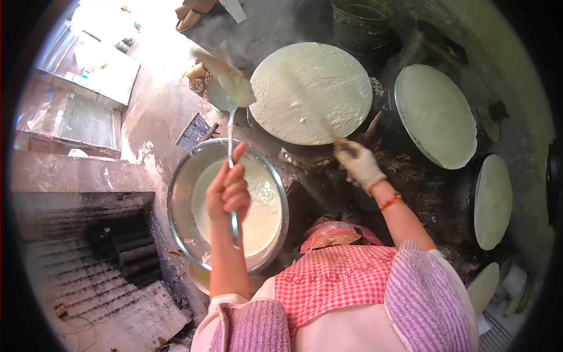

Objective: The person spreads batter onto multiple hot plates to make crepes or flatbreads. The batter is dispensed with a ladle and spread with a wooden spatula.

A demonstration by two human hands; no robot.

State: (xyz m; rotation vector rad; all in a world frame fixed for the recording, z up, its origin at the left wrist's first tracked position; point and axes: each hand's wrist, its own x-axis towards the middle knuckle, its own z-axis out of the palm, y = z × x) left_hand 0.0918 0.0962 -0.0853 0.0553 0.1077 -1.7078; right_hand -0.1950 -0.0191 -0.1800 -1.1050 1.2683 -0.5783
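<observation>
My bare left hand grips the handle of a metal ladle, held above a large steel basin. Pale batter lies in the basin. At the ladle's bowl is a blurred, pale doughy mass. My right hand wears a whitish glove and holds a long, thin stick or spatula, blurred by motion. Its far end reaches over a round griddle covered with a pale batter sheet; whether it touches the sheet I cannot tell.
More round griddles with pale sheets curve along the right. A dark metal bucket stands at the back, amid steam. Honeycomb briquettes sit beyond the ladle. Stacked black cylinders are at lower left.
</observation>
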